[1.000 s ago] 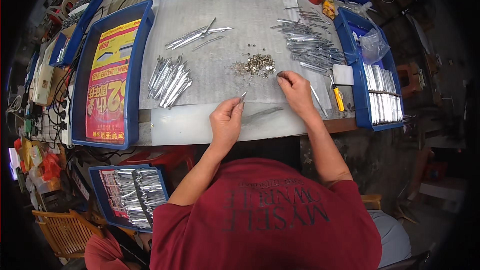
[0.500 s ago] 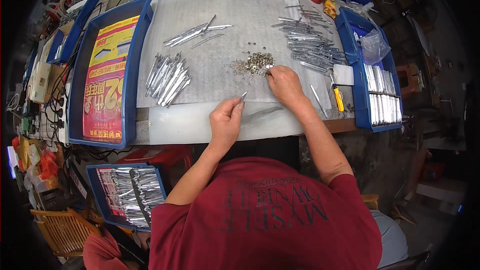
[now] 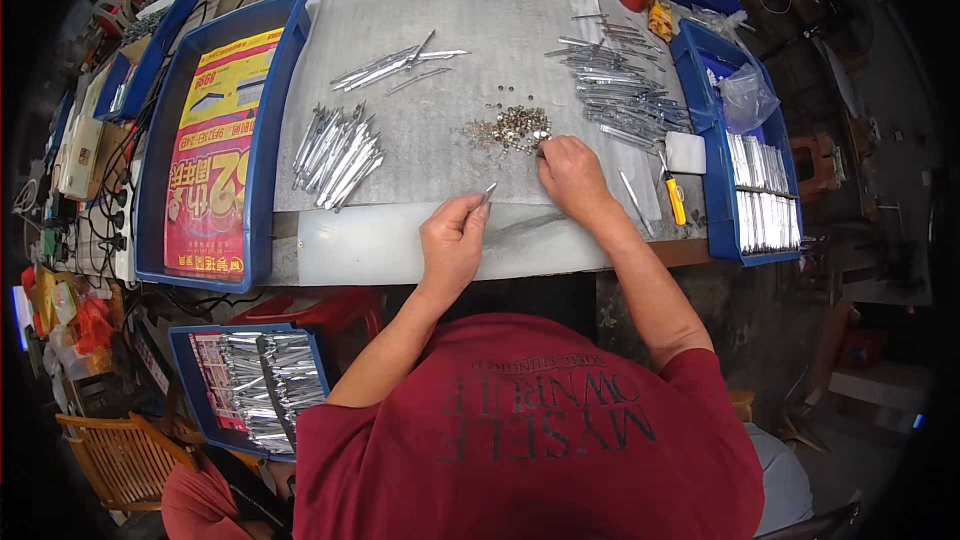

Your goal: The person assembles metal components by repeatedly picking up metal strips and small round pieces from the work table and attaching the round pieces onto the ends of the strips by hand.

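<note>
My left hand (image 3: 453,240) is closed in a pinch near the table's front edge, with the tip of a thin metal strip (image 3: 489,193) sticking up from its fingers. To the right, my right hand (image 3: 576,180) rests at the near edge of a heap of small round metal parts (image 3: 522,126). Its fingertips are drawn together, and whatever they hold is hidden. A bundle of shiny metal strips (image 3: 340,158) lies left of the heap, with a smaller group (image 3: 392,65) beyond it. A larger pile of strips (image 3: 622,92) spreads at the right.
A blue tray (image 3: 262,155) with printed paper stands left; another (image 3: 725,202) holding strips stands right. Near my right hand lie a yellow-handled tool (image 3: 676,202), a white block (image 3: 686,153) and a single strip (image 3: 634,200). A lower tray (image 3: 184,365) of strips sits beside me.
My right hand has shifted very slightly at the heap's edge. The left hand keeps its pinch on the strip in nearly the same place.
</note>
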Demonstrator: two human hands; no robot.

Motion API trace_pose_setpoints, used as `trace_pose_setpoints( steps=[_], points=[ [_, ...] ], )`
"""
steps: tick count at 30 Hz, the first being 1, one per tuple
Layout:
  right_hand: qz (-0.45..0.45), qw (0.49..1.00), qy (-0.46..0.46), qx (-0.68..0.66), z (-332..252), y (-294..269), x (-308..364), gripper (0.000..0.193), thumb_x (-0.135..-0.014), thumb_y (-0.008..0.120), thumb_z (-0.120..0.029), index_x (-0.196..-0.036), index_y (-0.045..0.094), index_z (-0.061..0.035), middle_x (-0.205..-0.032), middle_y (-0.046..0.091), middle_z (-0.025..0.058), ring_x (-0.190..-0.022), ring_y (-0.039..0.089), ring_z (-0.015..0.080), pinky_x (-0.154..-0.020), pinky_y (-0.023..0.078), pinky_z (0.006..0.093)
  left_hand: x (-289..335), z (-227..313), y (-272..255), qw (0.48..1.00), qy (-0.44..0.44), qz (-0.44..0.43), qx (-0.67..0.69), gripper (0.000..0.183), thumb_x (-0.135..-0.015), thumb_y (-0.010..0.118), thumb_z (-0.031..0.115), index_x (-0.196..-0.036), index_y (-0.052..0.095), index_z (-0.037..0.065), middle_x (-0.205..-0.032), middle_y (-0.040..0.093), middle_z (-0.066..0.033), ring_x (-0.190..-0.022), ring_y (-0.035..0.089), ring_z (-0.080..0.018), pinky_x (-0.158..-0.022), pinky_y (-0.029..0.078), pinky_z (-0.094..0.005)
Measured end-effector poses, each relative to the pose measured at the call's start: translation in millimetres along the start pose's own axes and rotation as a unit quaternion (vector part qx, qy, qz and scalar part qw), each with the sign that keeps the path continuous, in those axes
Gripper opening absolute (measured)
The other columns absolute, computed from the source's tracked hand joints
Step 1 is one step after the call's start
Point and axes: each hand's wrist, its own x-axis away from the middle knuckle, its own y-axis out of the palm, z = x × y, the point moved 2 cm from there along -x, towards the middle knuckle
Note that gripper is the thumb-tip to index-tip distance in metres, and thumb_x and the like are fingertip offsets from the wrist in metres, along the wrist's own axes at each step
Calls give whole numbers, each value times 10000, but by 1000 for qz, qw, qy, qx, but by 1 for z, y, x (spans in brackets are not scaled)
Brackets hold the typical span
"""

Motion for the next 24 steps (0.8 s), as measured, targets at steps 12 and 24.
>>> trace_pose_setpoints(
  steps=[12,24],
  points=[
    [-49,990,51,-124,6,-18,-2,118,-715,565,-85,-755,571,25,-695,553,159,-700,534,320,-651,425,385,0,3,-1,1000,-4,2,3,113,-775,565,49,-849,582,-35,-670,544,-69,-576,477,-89,-526,396,-218],
    [-32,999,-7,-23,-3,0,-5,27,-638,483,36,-625,500,19,-643,530,176,-659,535,327,-616,444,396,1,-5,1,999,-17,-6,48,127,-804,541,37,-897,568,-46,-698,527,15,-579,414,-17,-506,344,-156]
  ],
)
